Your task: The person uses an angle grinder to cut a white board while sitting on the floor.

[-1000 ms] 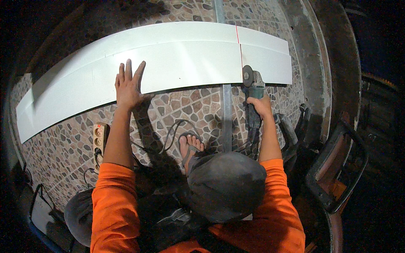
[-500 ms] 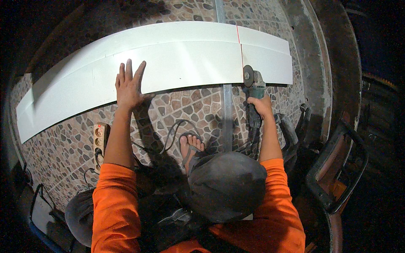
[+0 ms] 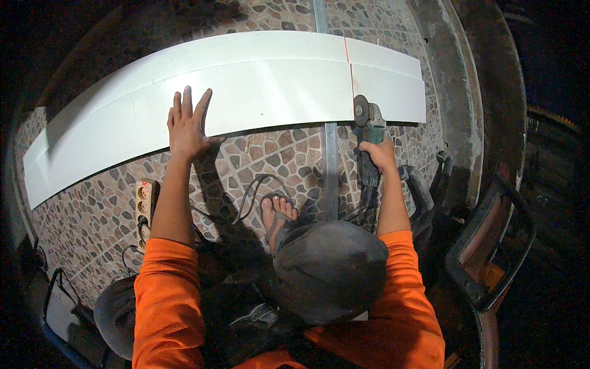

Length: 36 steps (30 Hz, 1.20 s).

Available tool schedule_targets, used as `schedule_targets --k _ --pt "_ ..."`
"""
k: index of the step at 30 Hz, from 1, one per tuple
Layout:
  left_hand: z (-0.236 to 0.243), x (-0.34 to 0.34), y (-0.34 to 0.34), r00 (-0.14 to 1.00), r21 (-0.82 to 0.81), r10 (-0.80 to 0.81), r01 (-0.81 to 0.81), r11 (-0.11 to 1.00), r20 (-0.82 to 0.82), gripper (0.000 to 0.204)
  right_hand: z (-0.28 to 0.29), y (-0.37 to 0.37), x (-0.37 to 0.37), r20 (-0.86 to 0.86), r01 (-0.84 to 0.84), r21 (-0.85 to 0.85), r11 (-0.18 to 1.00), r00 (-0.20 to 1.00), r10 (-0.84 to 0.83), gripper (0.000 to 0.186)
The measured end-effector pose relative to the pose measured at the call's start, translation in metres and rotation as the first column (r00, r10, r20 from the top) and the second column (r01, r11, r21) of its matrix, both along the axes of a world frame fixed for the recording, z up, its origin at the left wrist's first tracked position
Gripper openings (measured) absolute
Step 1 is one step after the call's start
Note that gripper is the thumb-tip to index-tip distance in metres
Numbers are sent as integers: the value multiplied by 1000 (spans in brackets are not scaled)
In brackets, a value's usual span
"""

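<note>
From my view, the long, flat white panel (image 3: 276,92) lies across the upper half of the frame, bowed by the lens, a lengthwise seam along it. A thin red line (image 3: 346,50) crosses it right of centre. At that line's lower end, over the panel's near edge, sits the dark disc of a grey-green angle grinder (image 3: 373,134); I can't tell whether disc and panel touch. My right hand (image 3: 382,152) is wrapped around the grinder's body. My left hand (image 3: 187,132) lies flat on the panel left of centre, fingers spread wide, its heel at the near edge.

Between my hands, the near edge runs above the stone-patterned floor (image 3: 264,150), with a grey metal bar (image 3: 331,175) passing beneath the panel. Room to the grinder's right narrows towards a concrete ledge (image 3: 458,74); below the panel, a sandalled foot (image 3: 279,212) and a beige power strip (image 3: 145,200) limit it.

The right fingers' far side is hidden by the tool. A dark-clothed knee (image 3: 332,270) blocks the lower centre, loose cable (image 3: 246,200) fades into shadow, and a black-framed chair (image 3: 485,240) blurs into darkness at lower right.
</note>
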<state>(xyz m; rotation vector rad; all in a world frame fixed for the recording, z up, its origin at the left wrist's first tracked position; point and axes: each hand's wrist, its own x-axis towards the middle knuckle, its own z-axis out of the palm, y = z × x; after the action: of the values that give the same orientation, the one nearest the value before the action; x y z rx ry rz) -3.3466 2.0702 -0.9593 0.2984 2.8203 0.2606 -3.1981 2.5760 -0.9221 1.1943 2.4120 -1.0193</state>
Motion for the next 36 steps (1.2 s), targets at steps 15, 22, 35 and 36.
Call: schedule_targets --k 15,22,35,36 --pt "4 -1 0 999 -17 9 -8 1000 34 135 -8 5 1 35 -19 16 1000 999 18 53" --pt "3 0 -1 1000 3 6 -6 1000 21 137 4 -5 -4 34 -15 37 999 999 14 51" --pt "3 0 1 1000 28 6 -6 1000 12 139 -10 14 -1 16 -27 9 1000 1000 27 64" --pt "3 0 1 1000 26 7 -8 1000 17 139 -10 14 -1 31 -30 35 999 999 29 64"
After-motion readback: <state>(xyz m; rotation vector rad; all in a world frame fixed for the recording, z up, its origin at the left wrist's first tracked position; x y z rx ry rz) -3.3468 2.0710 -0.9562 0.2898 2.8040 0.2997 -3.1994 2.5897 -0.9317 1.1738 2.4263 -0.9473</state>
